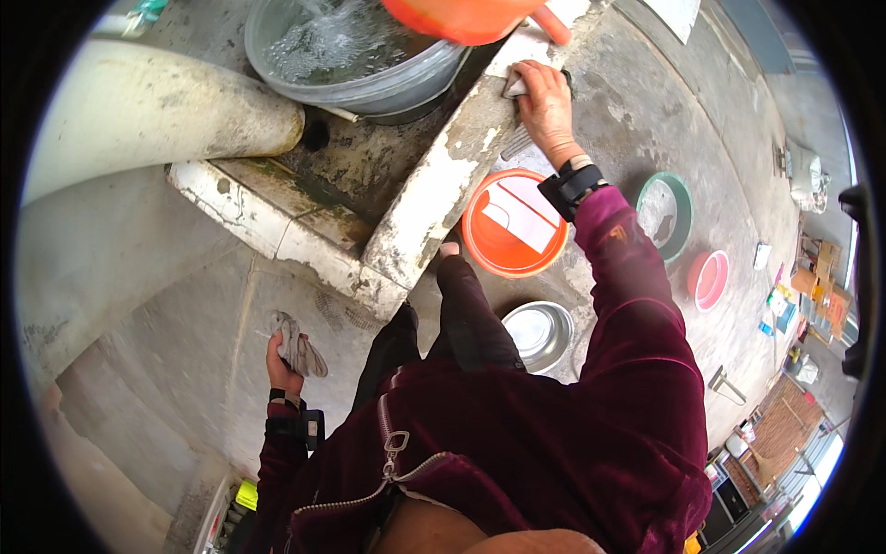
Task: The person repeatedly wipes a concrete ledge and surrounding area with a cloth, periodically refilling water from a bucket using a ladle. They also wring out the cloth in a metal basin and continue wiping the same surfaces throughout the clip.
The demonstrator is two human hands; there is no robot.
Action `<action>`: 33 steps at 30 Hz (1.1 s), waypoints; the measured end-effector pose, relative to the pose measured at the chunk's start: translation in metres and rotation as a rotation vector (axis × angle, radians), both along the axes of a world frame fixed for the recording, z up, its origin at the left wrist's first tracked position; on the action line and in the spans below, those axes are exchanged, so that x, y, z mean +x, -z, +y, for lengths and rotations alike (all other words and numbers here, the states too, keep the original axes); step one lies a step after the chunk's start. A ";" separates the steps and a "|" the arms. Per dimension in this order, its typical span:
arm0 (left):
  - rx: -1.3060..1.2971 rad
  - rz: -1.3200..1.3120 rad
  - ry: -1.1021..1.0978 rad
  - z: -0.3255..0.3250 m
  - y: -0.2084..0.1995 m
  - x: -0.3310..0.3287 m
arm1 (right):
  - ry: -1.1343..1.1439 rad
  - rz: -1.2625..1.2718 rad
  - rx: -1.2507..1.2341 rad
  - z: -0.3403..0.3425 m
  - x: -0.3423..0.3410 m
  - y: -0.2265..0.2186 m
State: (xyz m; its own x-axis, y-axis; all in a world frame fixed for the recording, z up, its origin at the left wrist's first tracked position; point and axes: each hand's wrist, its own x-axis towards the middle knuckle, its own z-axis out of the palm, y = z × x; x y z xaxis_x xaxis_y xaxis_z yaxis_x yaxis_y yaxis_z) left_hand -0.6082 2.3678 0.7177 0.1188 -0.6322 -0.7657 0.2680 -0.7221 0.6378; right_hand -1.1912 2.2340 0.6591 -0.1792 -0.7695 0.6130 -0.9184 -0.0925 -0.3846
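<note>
My right hand (546, 109) is stretched forward to the top of the worn concrete trough wall (434, 189), with its fingers closed over a small pale cloth (515, 86) pressed against the edge. Low at my left side, my left hand (282, 369) grips a bunched grey cloth (297, 347), clear of the trough. Inside the trough stands a large grey bucket (392, 90) of bubbling water. Just ahead of my right hand, an orange plastic vessel (452, 17) with a handle overlaps the bucket's rim.
On the floor right of the trough are an orange basin (472, 242) holding white flat pieces (524, 210), a metal basin (559, 355), a green basin (684, 205) and a pink basin (709, 281). A thick pale pipe (157, 111) crosses at left. Cardboard boxes (828, 286) stand far right.
</note>
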 end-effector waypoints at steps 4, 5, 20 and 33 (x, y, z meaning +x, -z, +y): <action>0.054 -0.053 -0.104 0.009 0.006 0.026 | -0.056 -0.027 0.060 0.008 0.014 0.004; 0.011 -0.028 -0.091 0.013 0.008 0.033 | -0.045 -0.020 0.059 0.012 0.023 0.006; -0.050 0.109 -0.120 0.031 0.022 0.093 | -0.513 -0.140 0.295 0.139 0.250 -0.022; -0.093 0.105 -0.180 0.063 0.009 0.136 | -0.047 -0.011 0.053 0.028 0.148 0.000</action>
